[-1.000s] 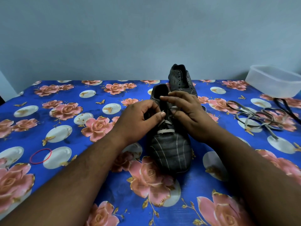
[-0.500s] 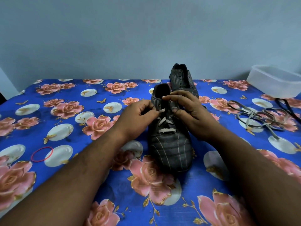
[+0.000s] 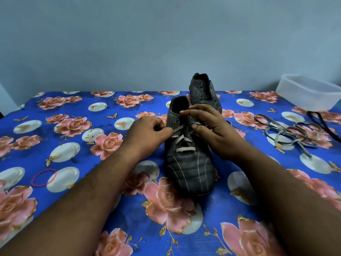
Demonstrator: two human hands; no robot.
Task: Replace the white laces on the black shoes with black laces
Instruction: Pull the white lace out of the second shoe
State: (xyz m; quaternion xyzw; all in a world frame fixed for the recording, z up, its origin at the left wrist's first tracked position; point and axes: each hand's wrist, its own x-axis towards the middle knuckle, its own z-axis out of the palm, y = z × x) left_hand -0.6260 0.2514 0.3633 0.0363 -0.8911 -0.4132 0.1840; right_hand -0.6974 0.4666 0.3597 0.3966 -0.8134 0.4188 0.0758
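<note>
Left hand (image 3: pixel 147 133) has drawn the white lace (image 3: pixel 178 128) further out.

One shoe (image 3: pixel 190 163) sits mid-surface, the other shoe (image 3: pixel 203 89) right behind it — loose laces (image 3: pixel 291 132) off to the right, tub (image 3: pixel 310 93) behind those, rubber band (image 3: pixel 44 177) far left.

Head view, single wide-angle camera: worn at head height, directed forward and down across the counter (image 3: pixel 73 209) toward the far wall (image 3: pixel 166 43). Forearms are seen close, entering from both lower corners. Frame edges are bowed. No second view is supplied.
</note>
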